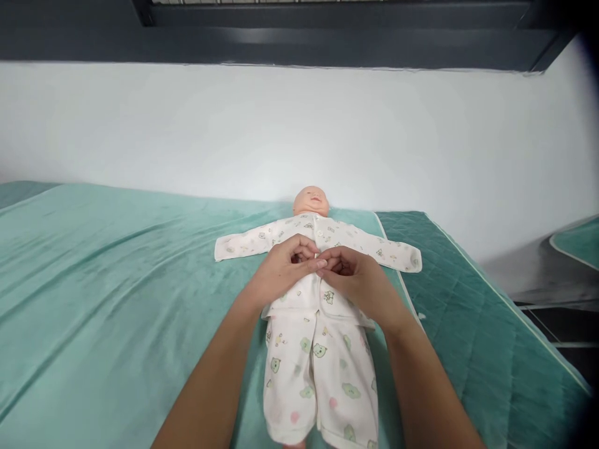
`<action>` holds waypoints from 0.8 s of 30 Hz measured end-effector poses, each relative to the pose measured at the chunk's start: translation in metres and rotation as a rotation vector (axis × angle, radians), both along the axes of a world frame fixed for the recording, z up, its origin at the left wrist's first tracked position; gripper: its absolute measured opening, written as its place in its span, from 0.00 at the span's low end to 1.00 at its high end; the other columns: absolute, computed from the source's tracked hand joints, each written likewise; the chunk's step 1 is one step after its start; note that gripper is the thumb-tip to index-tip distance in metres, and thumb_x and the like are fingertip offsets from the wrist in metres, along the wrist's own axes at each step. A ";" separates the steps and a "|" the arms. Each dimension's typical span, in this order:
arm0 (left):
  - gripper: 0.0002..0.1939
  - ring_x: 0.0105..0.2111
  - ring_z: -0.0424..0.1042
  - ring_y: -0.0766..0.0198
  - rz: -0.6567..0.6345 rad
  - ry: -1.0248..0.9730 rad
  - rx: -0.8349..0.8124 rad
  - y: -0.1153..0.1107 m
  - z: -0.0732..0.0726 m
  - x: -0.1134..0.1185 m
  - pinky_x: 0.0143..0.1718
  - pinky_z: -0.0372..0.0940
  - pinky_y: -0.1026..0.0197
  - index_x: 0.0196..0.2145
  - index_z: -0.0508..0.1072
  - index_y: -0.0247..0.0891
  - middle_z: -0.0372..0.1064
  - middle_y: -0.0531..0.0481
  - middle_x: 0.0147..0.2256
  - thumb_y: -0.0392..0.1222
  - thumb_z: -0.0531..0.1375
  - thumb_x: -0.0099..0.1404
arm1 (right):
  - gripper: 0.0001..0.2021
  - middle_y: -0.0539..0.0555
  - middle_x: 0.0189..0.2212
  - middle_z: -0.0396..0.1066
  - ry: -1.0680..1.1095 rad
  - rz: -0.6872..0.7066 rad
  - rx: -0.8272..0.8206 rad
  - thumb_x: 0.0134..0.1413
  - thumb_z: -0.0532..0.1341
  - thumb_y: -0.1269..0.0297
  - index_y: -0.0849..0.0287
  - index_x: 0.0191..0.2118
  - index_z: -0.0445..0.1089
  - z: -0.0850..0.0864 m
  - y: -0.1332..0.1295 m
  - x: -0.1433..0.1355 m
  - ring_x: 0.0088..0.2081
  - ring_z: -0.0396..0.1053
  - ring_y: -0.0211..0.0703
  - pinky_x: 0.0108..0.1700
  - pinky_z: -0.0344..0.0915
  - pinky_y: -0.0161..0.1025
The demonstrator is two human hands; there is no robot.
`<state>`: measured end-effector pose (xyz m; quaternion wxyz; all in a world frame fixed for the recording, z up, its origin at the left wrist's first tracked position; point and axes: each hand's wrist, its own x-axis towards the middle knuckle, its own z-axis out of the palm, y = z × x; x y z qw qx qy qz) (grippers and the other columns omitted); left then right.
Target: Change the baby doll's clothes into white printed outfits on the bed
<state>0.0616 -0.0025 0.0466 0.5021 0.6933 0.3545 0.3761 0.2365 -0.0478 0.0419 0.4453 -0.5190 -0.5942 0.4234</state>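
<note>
A baby doll lies on its back, its arms stretched out to both sides. It wears a white printed baby shirt and matching trousers. Over the middle of the shirt front, my left hand and my right hand meet with fingertips pinched together on the front opening. Both hands are closed on the shirt's edges; whether a button is between the fingers is hidden. One button shows near the collar, above my fingers.
A light green sheet covers the bed under the doll. At the right lies a darker green quilted mattress cover. Behind the doll rises a white wall, with a dark metal bed frame across the top.
</note>
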 end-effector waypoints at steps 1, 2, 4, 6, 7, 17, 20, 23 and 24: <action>0.13 0.34 0.67 0.66 0.007 0.006 0.000 0.000 0.000 0.000 0.37 0.61 0.63 0.38 0.71 0.40 0.70 0.53 0.32 0.50 0.64 0.61 | 0.11 0.49 0.29 0.71 -0.038 -0.013 0.015 0.53 0.65 0.57 0.56 0.40 0.74 0.000 0.000 -0.001 0.30 0.64 0.37 0.32 0.61 0.35; 0.13 0.34 0.67 0.66 0.011 0.008 0.000 -0.001 0.000 0.000 0.37 0.61 0.63 0.38 0.71 0.40 0.69 0.53 0.32 0.51 0.64 0.61 | 0.10 0.49 0.29 0.71 -0.066 -0.023 0.029 0.53 0.65 0.57 0.55 0.39 0.73 0.000 -0.001 -0.002 0.30 0.65 0.37 0.33 0.61 0.35; 0.13 0.33 0.67 0.66 0.006 -0.001 0.000 -0.001 0.001 0.000 0.37 0.61 0.63 0.38 0.71 0.39 0.69 0.53 0.32 0.50 0.64 0.61 | 0.09 0.49 0.29 0.71 -0.079 -0.024 0.041 0.53 0.65 0.58 0.55 0.39 0.73 0.000 -0.001 -0.003 0.30 0.65 0.37 0.33 0.61 0.35; 0.11 0.33 0.66 0.67 -0.003 0.014 0.010 -0.001 0.002 -0.003 0.36 0.60 0.63 0.38 0.71 0.40 0.68 0.53 0.31 0.49 0.63 0.62 | 0.10 0.48 0.28 0.70 -0.037 -0.004 0.033 0.53 0.65 0.58 0.55 0.40 0.72 0.000 -0.001 -0.001 0.29 0.64 0.36 0.32 0.61 0.35; 0.10 0.32 0.66 0.67 0.000 0.042 0.025 -0.001 0.002 -0.004 0.35 0.60 0.64 0.38 0.71 0.40 0.67 0.54 0.30 0.47 0.62 0.63 | 0.10 0.48 0.28 0.70 -0.006 0.008 0.023 0.54 0.65 0.57 0.55 0.40 0.72 0.000 -0.001 0.000 0.29 0.64 0.36 0.31 0.60 0.35; 0.08 0.29 0.63 0.67 0.246 0.150 0.244 0.002 -0.003 -0.011 0.32 0.58 0.64 0.35 0.73 0.40 0.67 0.55 0.29 0.45 0.57 0.66 | 0.09 0.48 0.25 0.69 0.438 -0.093 0.042 0.55 0.64 0.56 0.55 0.37 0.71 -0.016 0.013 0.012 0.24 0.61 0.34 0.26 0.57 0.34; 0.08 0.34 0.68 0.65 0.453 0.182 0.342 0.014 -0.014 -0.018 0.35 0.61 0.63 0.38 0.72 0.41 0.71 0.52 0.35 0.45 0.55 0.67 | 0.08 0.48 0.30 0.71 0.498 -0.235 0.138 0.56 0.63 0.55 0.53 0.36 0.69 -0.023 0.018 0.015 0.28 0.67 0.37 0.29 0.62 0.35; 0.10 0.44 0.69 0.58 0.627 0.336 0.469 0.032 -0.030 -0.026 0.43 0.64 0.58 0.43 0.72 0.41 0.72 0.47 0.41 0.41 0.52 0.68 | 0.08 0.51 0.44 0.74 0.429 -0.349 0.285 0.58 0.61 0.57 0.51 0.41 0.71 -0.026 0.020 0.014 0.47 0.72 0.43 0.48 0.68 0.42; 0.12 0.47 0.68 0.56 0.656 0.403 0.513 0.038 -0.036 -0.028 0.46 0.64 0.56 0.45 0.71 0.40 0.72 0.45 0.43 0.39 0.51 0.68 | 0.10 0.51 0.50 0.73 0.372 -0.344 0.315 0.58 0.61 0.58 0.50 0.45 0.72 -0.026 0.020 0.013 0.53 0.69 0.44 0.55 0.65 0.45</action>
